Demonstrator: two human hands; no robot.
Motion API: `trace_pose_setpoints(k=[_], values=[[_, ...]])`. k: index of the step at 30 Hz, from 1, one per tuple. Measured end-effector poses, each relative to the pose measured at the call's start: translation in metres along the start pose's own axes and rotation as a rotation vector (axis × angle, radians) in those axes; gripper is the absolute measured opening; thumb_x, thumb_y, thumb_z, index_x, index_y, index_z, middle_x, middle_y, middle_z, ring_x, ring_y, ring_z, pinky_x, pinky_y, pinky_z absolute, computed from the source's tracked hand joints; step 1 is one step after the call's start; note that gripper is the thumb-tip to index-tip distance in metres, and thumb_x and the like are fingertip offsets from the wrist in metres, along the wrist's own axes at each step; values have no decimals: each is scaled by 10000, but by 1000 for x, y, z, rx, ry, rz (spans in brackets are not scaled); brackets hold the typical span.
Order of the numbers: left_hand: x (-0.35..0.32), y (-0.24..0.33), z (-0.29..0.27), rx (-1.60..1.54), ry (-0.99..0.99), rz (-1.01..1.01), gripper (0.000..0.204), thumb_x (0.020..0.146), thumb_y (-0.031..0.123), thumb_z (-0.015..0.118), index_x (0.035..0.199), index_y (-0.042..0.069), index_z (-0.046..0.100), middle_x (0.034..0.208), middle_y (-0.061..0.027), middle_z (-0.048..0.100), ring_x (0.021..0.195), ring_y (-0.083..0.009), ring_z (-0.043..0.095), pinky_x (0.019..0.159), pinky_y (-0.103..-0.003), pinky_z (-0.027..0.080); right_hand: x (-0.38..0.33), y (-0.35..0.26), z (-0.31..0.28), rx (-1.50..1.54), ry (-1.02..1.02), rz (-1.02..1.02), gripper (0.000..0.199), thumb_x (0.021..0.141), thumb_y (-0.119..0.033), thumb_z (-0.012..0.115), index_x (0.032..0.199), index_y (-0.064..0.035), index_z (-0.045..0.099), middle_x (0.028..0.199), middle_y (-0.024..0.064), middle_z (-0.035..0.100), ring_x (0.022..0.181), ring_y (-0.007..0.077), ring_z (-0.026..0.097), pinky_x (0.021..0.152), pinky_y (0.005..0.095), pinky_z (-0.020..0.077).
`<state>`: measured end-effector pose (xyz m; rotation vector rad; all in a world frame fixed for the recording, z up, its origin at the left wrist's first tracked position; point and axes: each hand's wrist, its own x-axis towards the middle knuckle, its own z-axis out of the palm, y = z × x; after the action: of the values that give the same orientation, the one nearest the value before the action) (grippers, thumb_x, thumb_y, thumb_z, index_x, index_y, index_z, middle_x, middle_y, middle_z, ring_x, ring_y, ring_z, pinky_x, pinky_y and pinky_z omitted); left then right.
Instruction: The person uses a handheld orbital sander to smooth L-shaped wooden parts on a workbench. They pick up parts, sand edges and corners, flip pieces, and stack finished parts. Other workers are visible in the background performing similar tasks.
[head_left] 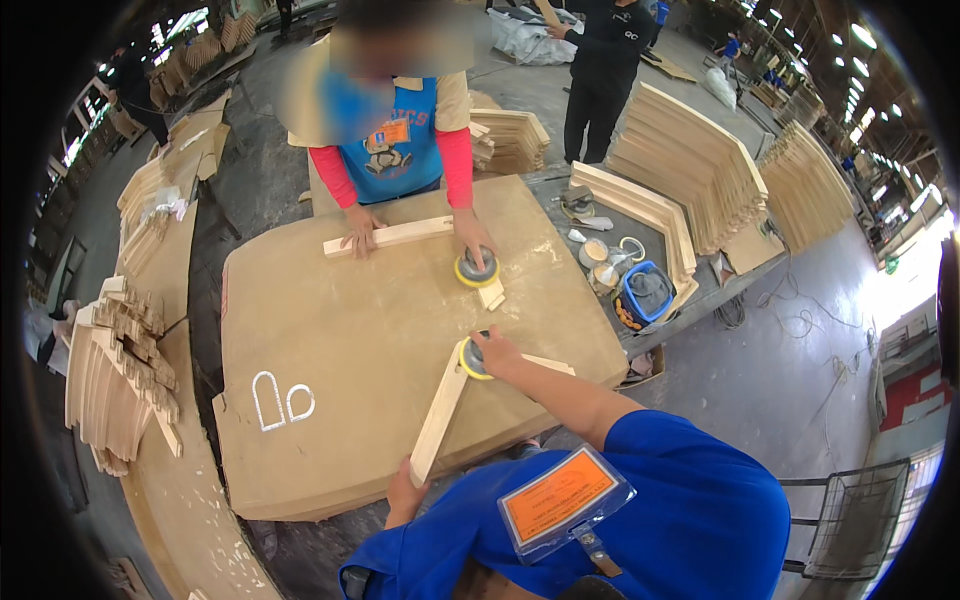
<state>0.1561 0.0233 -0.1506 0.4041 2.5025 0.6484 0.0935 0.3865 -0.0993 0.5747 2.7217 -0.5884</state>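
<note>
An angled wooden frame piece [438,420] lies on the brown padded table top [340,330], its corner pointing away from me. My left hand [405,490] grips the near end of its left leg. My right hand [494,354] is closed over a round sanding pad [474,360] with a yellow rim, which rests on the piece at its corner. The other leg [549,366] runs to the right behind my forearm. Across the table a co-worker steadies a similar wooden piece [400,236] with one hand and presses another yellow-rimmed sanding pad [476,268] on it.
On the side bench at right stand a blue-rimmed tub [648,293], cups [594,252] and a roll of tape. Stacked angled frames [685,165] rise behind them. More wooden pieces [115,380] are piled at left. A wire rack [855,520] stands at lower right.
</note>
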Motion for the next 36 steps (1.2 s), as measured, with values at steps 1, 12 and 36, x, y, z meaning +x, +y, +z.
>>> trace_pose_setpoints(k=[1, 12, 36], values=[[0, 1, -1, 5, 7, -4, 701, 684, 269, 740, 1305, 169, 429, 1025, -170, 646, 957, -374, 610, 796, -462, 494, 4, -8, 0, 4, -2, -21, 605, 812, -82, 582, 1356, -231, 363, 1283, 207, 373, 1013, 403, 587, 841, 441, 509], [-4, 5, -5, -36, 30, 69, 690, 673, 206, 758, 1283, 161, 437, 1020, -177, 645, 950, -379, 610, 784, -463, 489, 19, -34, -6, -30, -71, -51, 593, 826, -48, 555, 1348, -245, 354, 1315, 197, 338, 1046, 398, 574, 841, 435, 515], [4, -9, 9, 16, 5, 82, 805, 688, 242, 756, 1372, 143, 344, 1062, -214, 625, 974, -405, 594, 810, -469, 482, -39, 84, 7, 39, 78, 129, 591, 829, -88, 533, 1378, -239, 374, 1303, 227, 371, 1017, 408, 587, 849, 447, 505]])
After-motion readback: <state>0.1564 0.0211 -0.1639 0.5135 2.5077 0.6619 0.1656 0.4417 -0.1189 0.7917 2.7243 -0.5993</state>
